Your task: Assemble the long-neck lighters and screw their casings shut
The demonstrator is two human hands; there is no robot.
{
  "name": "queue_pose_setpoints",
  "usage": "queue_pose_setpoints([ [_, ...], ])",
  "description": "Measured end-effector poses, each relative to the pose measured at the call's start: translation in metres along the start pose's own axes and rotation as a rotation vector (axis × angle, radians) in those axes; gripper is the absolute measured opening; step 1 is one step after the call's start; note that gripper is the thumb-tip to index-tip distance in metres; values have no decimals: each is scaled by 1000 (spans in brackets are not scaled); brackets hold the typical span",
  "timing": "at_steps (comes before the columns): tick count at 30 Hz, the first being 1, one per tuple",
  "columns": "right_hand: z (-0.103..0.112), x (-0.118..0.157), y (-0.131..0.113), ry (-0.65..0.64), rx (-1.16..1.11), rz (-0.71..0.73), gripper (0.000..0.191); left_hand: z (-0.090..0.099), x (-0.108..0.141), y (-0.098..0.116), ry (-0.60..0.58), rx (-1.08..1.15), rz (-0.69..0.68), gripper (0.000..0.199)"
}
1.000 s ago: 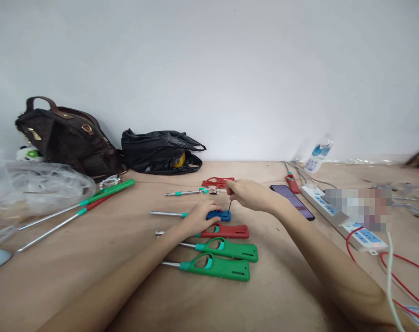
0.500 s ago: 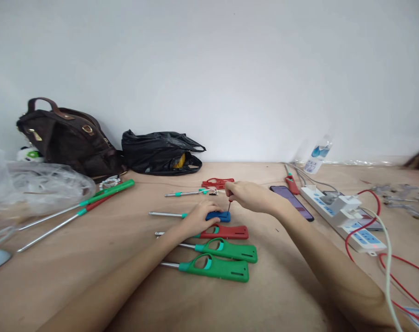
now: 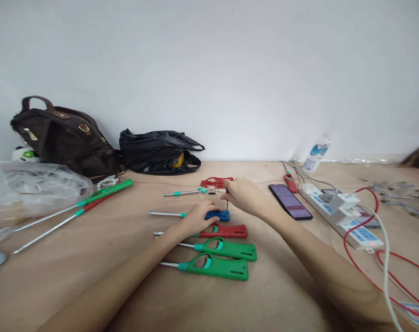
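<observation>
A blue lighter [image 3: 224,215] lies flat with its metal tube toward the left. My left hand [image 3: 198,218] is closed over its handle. Above the handle's right end, my right hand [image 3: 240,196] pinches a thin screwdriver [image 3: 227,206], upright with its tip at the blue handle. Nearer me lie a red lighter [image 3: 230,231] and two green lighters [image 3: 235,251], [image 3: 226,269] in a row. Behind the hands are an opened red casing [image 3: 212,182] and a loose metal tube [image 3: 182,193] with small parts and wires.
At left are a dark bag [image 3: 67,138], a black plastic bag [image 3: 157,152], clear plastic [image 3: 46,184] and a long green lighter [image 3: 109,189]. At right lie a phone [image 3: 290,202], another red lighter [image 3: 291,182], a power strip [image 3: 363,235] with cables, a bottle [image 3: 315,157] and metal parts [image 3: 403,196].
My right hand's grip on the screwdriver has shifted slightly, and the tool now stands more upright. My left hand remains on the blue lighter. The whole view has shifted a little.
</observation>
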State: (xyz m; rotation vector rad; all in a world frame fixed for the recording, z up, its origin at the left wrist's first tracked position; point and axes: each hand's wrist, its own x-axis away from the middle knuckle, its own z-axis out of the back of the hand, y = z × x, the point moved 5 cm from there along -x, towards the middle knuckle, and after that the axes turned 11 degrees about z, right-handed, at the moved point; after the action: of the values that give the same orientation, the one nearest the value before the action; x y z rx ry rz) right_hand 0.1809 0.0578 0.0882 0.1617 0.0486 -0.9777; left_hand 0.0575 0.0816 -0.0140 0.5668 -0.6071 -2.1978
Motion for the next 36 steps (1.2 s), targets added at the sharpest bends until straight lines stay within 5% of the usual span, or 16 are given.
queue_pose_setpoints([
  [11, 5, 6, 4, -19, 18, -187, 31, 1, 0, 2, 12, -11, 5, 23],
  [21, -6, 3, 44, -42, -135, -110, 40, 1, 1, 3, 19, -2, 0, 23],
  [29, -1, 1, 42, 78, -144, -107, 29, 0, 1, 3, -1, -27, -5, 21],
  [33, 5, 7, 60, 121, -20, -227, 23, 4, 1, 6, 13, -71, -3, 22],
  [36, -3, 12, 80, 11, 107, -358, 27, 16, 6, 23, -28, -130, -71, 33],
])
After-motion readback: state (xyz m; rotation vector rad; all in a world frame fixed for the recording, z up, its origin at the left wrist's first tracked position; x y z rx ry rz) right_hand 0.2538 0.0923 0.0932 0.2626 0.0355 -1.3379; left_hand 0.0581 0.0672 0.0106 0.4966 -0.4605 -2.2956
